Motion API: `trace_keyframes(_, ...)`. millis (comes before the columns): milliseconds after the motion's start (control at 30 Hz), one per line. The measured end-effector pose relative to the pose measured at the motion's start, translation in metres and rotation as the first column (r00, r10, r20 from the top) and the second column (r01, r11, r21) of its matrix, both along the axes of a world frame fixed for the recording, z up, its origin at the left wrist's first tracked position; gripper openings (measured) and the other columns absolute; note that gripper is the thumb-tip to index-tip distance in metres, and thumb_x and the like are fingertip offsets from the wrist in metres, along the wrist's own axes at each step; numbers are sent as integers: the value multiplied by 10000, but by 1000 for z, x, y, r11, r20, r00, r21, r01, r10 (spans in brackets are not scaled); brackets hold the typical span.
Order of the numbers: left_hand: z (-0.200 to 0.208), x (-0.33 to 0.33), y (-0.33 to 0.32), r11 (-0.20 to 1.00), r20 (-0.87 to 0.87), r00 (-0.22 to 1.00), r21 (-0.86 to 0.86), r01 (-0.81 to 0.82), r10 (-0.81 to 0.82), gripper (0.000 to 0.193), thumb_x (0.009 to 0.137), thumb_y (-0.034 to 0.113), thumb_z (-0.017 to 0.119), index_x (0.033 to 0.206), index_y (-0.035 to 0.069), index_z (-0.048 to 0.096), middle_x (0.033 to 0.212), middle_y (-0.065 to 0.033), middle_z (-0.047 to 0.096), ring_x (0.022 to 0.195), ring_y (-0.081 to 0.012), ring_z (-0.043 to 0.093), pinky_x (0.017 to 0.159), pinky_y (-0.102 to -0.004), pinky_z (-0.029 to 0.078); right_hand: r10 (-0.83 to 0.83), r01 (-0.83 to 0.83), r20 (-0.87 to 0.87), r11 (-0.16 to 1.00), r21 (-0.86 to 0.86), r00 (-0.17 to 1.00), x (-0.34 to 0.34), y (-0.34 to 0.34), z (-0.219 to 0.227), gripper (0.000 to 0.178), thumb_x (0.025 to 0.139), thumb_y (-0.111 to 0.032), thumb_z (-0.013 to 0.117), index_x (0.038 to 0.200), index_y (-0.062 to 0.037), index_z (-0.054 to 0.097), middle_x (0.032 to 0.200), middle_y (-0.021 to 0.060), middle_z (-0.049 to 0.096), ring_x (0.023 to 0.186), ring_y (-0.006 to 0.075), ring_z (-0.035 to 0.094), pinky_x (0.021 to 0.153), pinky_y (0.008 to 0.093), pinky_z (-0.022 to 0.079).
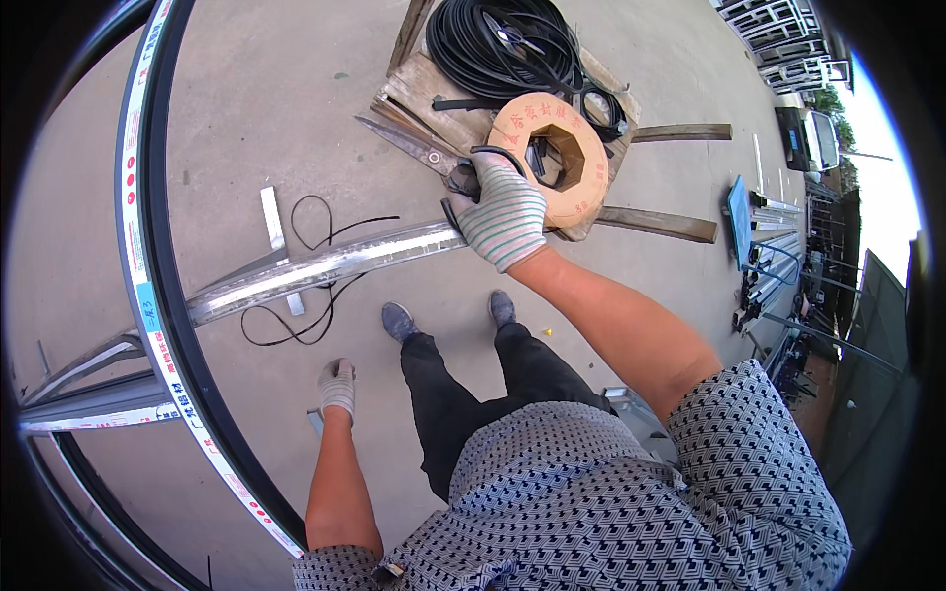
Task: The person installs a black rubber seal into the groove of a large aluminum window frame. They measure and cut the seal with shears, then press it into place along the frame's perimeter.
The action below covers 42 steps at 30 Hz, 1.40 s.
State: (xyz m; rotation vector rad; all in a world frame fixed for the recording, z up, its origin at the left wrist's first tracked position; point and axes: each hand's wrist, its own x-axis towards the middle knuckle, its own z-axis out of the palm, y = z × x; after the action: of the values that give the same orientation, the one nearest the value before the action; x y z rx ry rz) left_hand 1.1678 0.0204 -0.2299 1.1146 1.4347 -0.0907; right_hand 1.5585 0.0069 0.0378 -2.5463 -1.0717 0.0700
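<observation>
In a white striped work glove, my right hand (503, 212) is closed around the black handles of a large pair of scissors (406, 145). Their blades point left over a wooden board (422, 97), just beside a round cardboard reel (589, 182) with an eight-sided hole. Lower left hangs my left hand (337, 384), gloved too, with its fingers curled. Whatever it may hold is hidden. Between the hands runs a silvery metal bar (335, 261), its right end close below my right hand. A thin black strip (258, 330) lies looped on the floor beneath it.
A tall black-edged frame (163, 246) with printed protective tape stands at left. Black coiled strip (463, 49) is heaped on the board, whose wooden legs (680, 133) stick out right. Metal profiles (774, 261) lie stacked far right, near a parked vehicle (810, 138).
</observation>
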Motion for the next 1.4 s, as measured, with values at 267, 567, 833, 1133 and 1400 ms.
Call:
trace_keyframes(267, 33, 76, -13, 997, -2, 997, -10, -72, 72, 335, 958, 263, 606, 1147, -13, 625, 912, -78, 698, 786, -143, 658, 704, -272, 516, 121, -104, -267, 992, 75, 956, 11, -5, 6, 278, 785, -244, 713, 936, -24, 633, 837, 175, 649, 782, 357, 649, 690, 432, 526)
trace_keyframes(567, 45, 181, -119, 974, -121, 975, -106, -198, 185, 270, 971, 279, 608, 1126, 60, 637, 904, -37, 695, 773, -105, 642, 669, -251, 493, 292, -30, -676, 928, 371, 677, 83, -72, 1, 435, 772, -228, 768, 1104, -2, 603, 899, 190, 669, 835, 352, 670, 751, 394, 543)
trace_keyframes(833, -3, 310, -227, 965, -39, 986, -216, 150, -162, 300, 987, 288, 591, 1163, 48, 630, 920, -50, 711, 794, -122, 668, 712, -263, 511, -248, 246, -558, 966, -81, 792, 248, -292, -115, 330, 841, -280, 721, 1021, -22, 622, 934, 183, 697, 865, 369, 677, 760, 426, 536)
trace_keyframes(1133, -42, 450, -251, 907, 62, 915, -116, 404, -399, 281, 993, 266, 582, 1121, 30, 665, 899, -47, 695, 785, -120, 634, 709, -267, 500, -650, 383, -510, 753, -536, 564, 262, -445, -230, 308, 888, -296, 638, 1038, -27, 625, 920, 199, 704, 890, 408, 667, 779, 438, 524)
trace_keyframes(1400, -172, 492, -196, 719, -161, 708, -17, 695, -688, 389, 924, 298, 603, 1171, 5, 670, 1030, -165, 724, 928, -275, 686, 880, -361, 509, -621, 580, -710, 728, -366, 331, 167, -462, -356, 280, 880, -192, 714, 1039, 17, 619, 831, 85, 685, 725, 129, 615, 719, 277, 509)
